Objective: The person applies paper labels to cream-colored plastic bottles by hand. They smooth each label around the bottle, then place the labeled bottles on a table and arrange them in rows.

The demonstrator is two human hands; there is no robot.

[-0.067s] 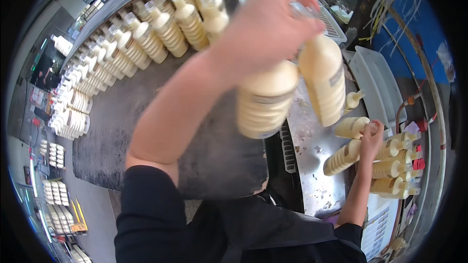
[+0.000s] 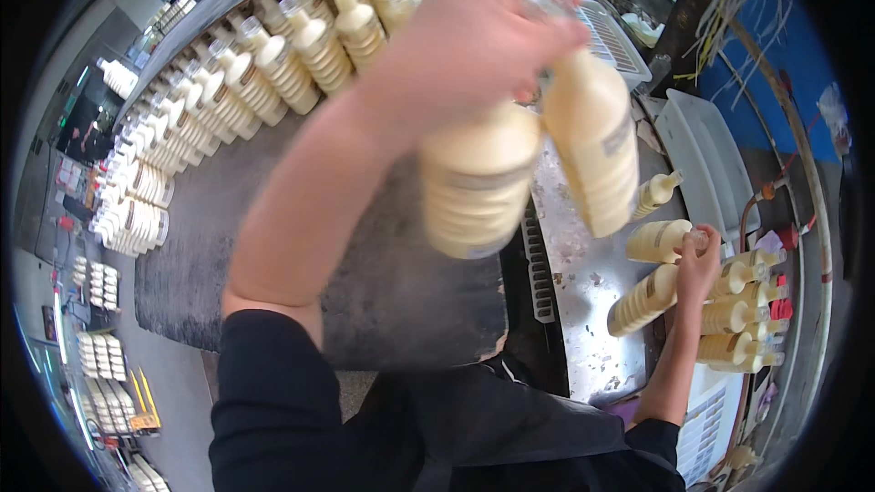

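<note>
In the head view, my left hand (image 2: 501, 18) is closed around the necks of a wide cream bottle (image 2: 478, 187), seen against the right part of the dark board (image 2: 392, 310), and a tilted cream bottle (image 2: 594, 150), right of that board; since the preceding picture, this hand and both bottles have shifted slightly left, which I judge carries the load farther toward the board. Right of the board, my right hand (image 2: 697, 264) grips an upper bottle (image 2: 654, 242) at its neck; whether it also grips the adjacent lower bottle (image 2: 641, 302), I cannot tell. Bottle rows (image 2: 241, 91) stand along the board's far side.
</note>
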